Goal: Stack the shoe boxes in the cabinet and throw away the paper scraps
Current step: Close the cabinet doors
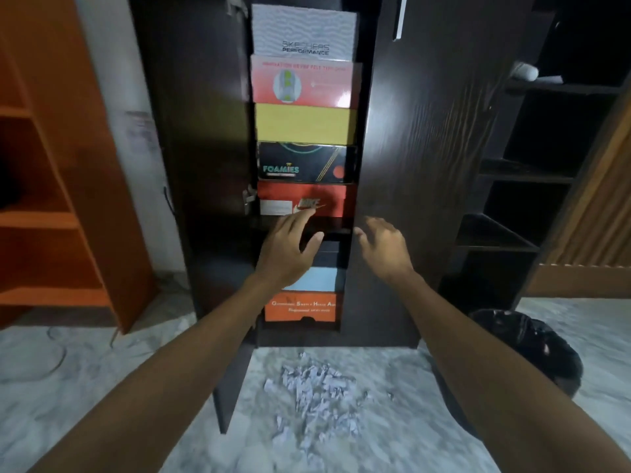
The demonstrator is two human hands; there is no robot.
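Observation:
A dark wooden cabinet (416, 138) stands open with shoe boxes stacked in its narrow middle gap. From the top: a grey Skechers box (304, 32), a red-pink box (302, 81), a yellow box (305, 124), a black Foamies box (305, 163) and a red Nike box (317, 199). Lower down sit a light blue box (317, 278) and an orange box (300, 307). My left hand (290, 247) reaches toward the Nike box with spread fingers, holding nothing. My right hand (382, 244) hovers with relaxed fingers by the right door's edge. A pile of white paper scraps (317, 387) lies on the floor before the cabinet.
A bin lined with a black bag (526, 349) stands on the marble floor at the right. Dark open shelves (532, 172) fill the right side, and an orange shelf unit (58, 199) stands at the left. The cabinet's left door (232, 387) juts out toward me.

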